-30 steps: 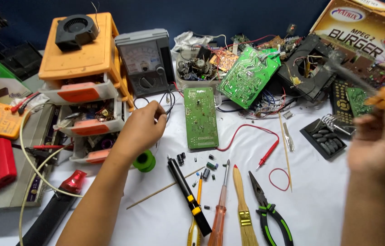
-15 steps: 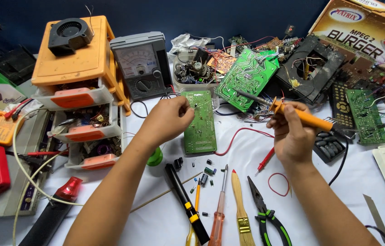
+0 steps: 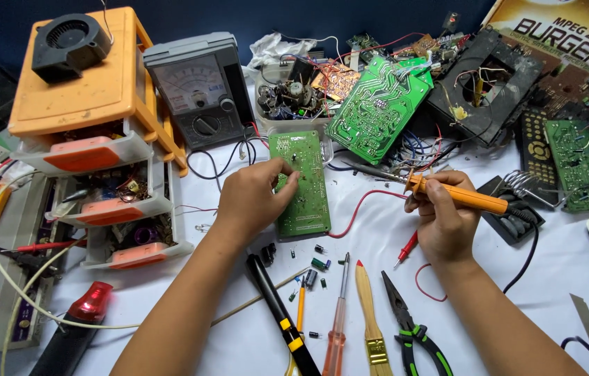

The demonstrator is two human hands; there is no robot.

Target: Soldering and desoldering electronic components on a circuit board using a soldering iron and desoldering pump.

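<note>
- Circuit board (image 3: 303, 182), small and green, lies flat on the white worktop (image 3: 239, 327) in front of me, below the grey dial meter (image 3: 197, 90).
- My left hand (image 3: 253, 202) rests on its left edge, fingers curled down onto the board, so that part of it is hidden.
- My right hand (image 3: 441, 212) is closed around the orange handle of a soldering iron (image 3: 448, 195); the metal tip points left, just beside the board's right edge. I cannot tell whether it touches.
- Both of my forearms run out of the bottom of the view.
- A screwdriver (image 3: 336, 313), a brush (image 3: 371, 320) and pliers (image 3: 409, 327) lie near me, cut off at the bottom.
- Small dark parts are scattered below the board, too small to identify.
- An orange drawer unit (image 3: 92, 97) on the left has drawers holding wires and bits I cannot make out.
- A clear tub (image 3: 287, 94) behind holds a jumble of components.
</note>
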